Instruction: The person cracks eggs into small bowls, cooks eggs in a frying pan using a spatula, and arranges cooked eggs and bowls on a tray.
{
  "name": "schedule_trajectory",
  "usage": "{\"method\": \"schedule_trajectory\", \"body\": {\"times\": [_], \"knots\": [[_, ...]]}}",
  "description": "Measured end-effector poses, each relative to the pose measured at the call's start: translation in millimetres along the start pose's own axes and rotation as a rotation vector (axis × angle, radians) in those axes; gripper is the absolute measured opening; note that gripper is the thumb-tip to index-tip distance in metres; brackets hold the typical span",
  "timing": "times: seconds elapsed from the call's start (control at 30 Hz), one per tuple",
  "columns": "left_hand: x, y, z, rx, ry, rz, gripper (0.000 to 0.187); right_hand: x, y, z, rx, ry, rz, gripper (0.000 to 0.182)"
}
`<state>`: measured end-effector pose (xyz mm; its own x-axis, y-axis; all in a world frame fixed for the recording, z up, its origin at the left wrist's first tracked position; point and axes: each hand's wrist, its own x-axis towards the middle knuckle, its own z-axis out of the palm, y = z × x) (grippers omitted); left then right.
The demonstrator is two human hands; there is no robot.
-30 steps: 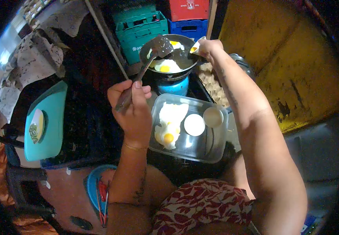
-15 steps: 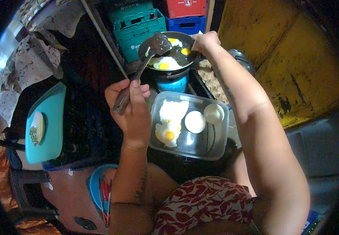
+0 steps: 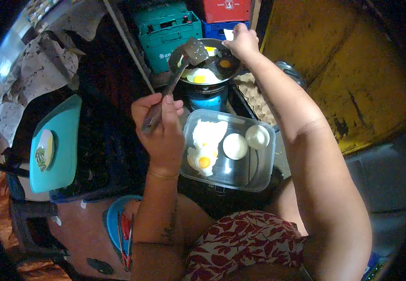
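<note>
My left hand (image 3: pixel 160 114) is closed round the handle of a dark turner (image 3: pixel 196 51), its blade held over the frying pan (image 3: pixel 238 70). In the pan lie a fried egg (image 3: pixel 202 76) at the near side, another egg (image 3: pixel 211 50) partly behind the turner, and a shaded yolk (image 3: pixel 225 64) at the right. Above the pan's right rim, my right hand (image 3: pixel 243 44) is closed on a small white piece (image 3: pixel 229 35) whose kind I cannot make out. Nearer me, a clear plastic container (image 3: pixel 259 180) holds fried eggs (image 3: pixel 205 150) and two round white eggs (image 3: pixel 235 146).
The pan sits over a blue burner canister (image 3: pixel 206 100). An egg tray (image 3: pixel 254 98) lies to its right. Behind are a green crate (image 3: pixel 167 40) and a red crate (image 3: pixel 226 10). At left stand a teal tray (image 3: pixel 67 140) and a blue basin (image 3: pixel 114 218) with red-handled tools.
My right hand has moved up and slightly left over the pan's rim, with the white piece now showing at its left. The turner stays over the pan; the right yolk has fallen into shadow.
</note>
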<state>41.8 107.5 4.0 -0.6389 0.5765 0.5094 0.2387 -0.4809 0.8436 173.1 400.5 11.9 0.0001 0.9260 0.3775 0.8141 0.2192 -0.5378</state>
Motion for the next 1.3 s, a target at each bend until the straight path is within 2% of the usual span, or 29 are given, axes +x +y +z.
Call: {"method": "schedule_trajectory", "body": {"times": [0.07,0.1,0.13,0.2,0.27,0.33,0.4,0.43,0.5,0.53,0.6,0.67,0.73,0.77,0.8,0.87,0.93,0.97,1.07,1.1,1.17,1.3], "knots": [[-1,-2,-1,0.014,-0.016,0.024,0.018,-2,5,0,-0.048,0.022,-0.489,0.057],[-1,-3,-1,0.03,-0.033,0.048,0.018,-6,8,2,-0.069,0.047,-0.582,0.053],[-2,-3,-2,0.028,-0.031,0.049,0.018,-6,10,2,-0.07,0.049,-0.585,0.053],[-4,-3,-5,0.065,-0.134,0.056,0.018,-8,11,0,-0.137,0.078,-0.78,0.051],[-4,-3,-6,0.088,-0.148,0.072,0.017,-12,8,-3,-0.118,0.083,-0.733,0.05],[-2,-12,-8,0.109,-0.169,0.08,0.017,-21,3,-14,-0.042,0.23,-0.599,0.05],[1,-31,-10,0.116,-0.241,0.316,0.016,-25,9,-18,0.087,0.311,-0.43,0.057],[1,-35,-9,0.117,-0.252,0.288,0.016,-25,17,-17,0.263,0.278,-0.314,0.059],[2,-40,-6,0.174,-0.288,0.506,0.017,-34,34,-19,0.571,0.227,-0.1,0.058],[2,-39,-5,0.177,-0.292,0.492,0.017,-46,36,-26,0.707,0.22,-0.002,0.056],[3,-36,-1,0.174,-0.258,0.651,0.02,-90,43,-62,0.96,-0.084,0.186,0.037],[0,-37,0,0.223,-0.233,0.671,0.017,-117,73,-71,1.206,-0.343,0.317,0.017],[-4,-31,-1,-0.161,-0.184,0.012,0.015,-150,106,-71,1.283,-0.447,0.428,0.01],[-3,-20,-3,-0.114,-0.142,-0.071,0.017,-172,108,-78,1.234,-0.494,0.519,0.007],[-3,-17,-4,-0.114,-0.142,-0.072,0.017,-195,109,-87,1.182,-0.541,0.609,0.005],[2,-15,-9,-0.288,0.039,-0.186,0.018,-235,118,-91,1.065,-0.626,0.688,0.011],[2,-15,-15,-0.338,0.05,-0.156,0.02,-263,150,-79,0.919,-0.785,0.635,0.018],[4,-15,-19,-0.341,0.075,-0.165,0.019,-273,160,-71,0.737,-0.811,0.644,0.021],[0,-10,-26,-0.347,0.118,-0.182,0.019,-291,152,-68,0.205,-0.85,0.386,0.022],[1,-8,-28,-0.354,0.14,-0.184,0.019,-295,157,-60,0.21,-0.845,0.376,0.022],[-1,-1,-29,-0.396,0.168,-0.202,0.02,-298,173,-44,-0.263,-0.716,-0.13,0.027],[-3,0,-35,-0.494,0.183,-0.24,0.021,-309,165,-42,-0.27,-0.713,-0.123,0.028]]}}
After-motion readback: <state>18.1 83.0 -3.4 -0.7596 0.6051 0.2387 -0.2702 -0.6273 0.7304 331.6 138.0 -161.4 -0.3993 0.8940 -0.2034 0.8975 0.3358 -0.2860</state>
